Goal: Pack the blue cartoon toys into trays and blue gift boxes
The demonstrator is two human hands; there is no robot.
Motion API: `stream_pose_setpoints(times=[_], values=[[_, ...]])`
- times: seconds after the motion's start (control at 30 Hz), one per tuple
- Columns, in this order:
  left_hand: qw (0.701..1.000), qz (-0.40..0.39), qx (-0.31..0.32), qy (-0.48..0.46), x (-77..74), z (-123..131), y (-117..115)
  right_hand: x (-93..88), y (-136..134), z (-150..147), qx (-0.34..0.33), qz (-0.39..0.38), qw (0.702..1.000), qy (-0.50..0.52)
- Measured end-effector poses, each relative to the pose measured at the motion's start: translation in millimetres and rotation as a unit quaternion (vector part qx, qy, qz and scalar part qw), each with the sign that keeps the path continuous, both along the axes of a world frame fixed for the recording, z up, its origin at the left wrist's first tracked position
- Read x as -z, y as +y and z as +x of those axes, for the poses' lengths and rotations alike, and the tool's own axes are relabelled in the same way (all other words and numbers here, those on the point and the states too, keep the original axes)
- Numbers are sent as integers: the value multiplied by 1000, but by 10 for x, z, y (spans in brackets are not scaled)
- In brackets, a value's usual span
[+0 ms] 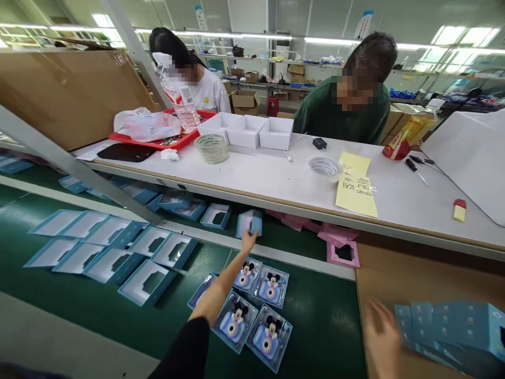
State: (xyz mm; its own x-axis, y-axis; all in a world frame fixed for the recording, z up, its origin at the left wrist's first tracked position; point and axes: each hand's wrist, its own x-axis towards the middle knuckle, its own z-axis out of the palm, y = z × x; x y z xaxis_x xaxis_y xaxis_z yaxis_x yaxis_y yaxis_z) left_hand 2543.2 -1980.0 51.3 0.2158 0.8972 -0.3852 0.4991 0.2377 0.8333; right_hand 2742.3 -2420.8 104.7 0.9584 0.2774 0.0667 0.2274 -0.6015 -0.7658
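Note:
My left hand reaches forward to the far side of the belt, its fingers closed on the edge of a light blue box lid. Just below that arm lie several blue trays, each packed with a mouse-figure toy camera under clear plastic. My right hand is blurred by motion at lower right, its fingers apart and nothing visible between them. Beside it, a stack of overlapping blue boxes rests on brown cardboard.
Rows of blue window lids lie on the green belt at left. Pink frames sit under the white shelf. The shelf bears tape rolls, white boxes and a yellow note. Two people sit behind it.

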Motion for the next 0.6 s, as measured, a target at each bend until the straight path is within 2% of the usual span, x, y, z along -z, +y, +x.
stream_pose_setpoints(times=[0.07,0.13,0.2,0.23,0.3,0.33,0.37,0.43,0.47,0.5,0.53,0.6], values=[[992,-83,36,-87,21,9,-387,175,517,-405,-35,64,981,181],[951,-223,71,-201,9,-59,-829,273,894,-733,-47,140,937,316],[892,-351,93,-269,-25,-195,-1229,293,1080,-953,-47,200,894,399],[874,-387,104,-275,-40,-278,-1392,283,1107,-1027,-47,221,875,427],[861,-415,141,-256,-50,-444,-1626,254,1075,-1123,-44,245,852,461],[871,-399,168,-231,-38,-517,-1693,248,1036,-1151,-42,248,847,469],[894,-352,198,-194,-14,-579,-1726,255,992,-1169,-35,247,845,473],[944,-167,272,-80,76,-655,-1697,318,907,-1182,-1,235,847,478],[949,-45,312,-12,141,-667,-1643,375,868,-1179,22,233,843,484],[932,73,352,53,217,-662,-1575,445,830,-1174,46,239,834,495],[897,169,393,108,304,-639,-1501,524,790,-1169,70,252,821,508],[819,279,471,171,493,-544,-1388,688,702,-1170,108,298,788,528]])
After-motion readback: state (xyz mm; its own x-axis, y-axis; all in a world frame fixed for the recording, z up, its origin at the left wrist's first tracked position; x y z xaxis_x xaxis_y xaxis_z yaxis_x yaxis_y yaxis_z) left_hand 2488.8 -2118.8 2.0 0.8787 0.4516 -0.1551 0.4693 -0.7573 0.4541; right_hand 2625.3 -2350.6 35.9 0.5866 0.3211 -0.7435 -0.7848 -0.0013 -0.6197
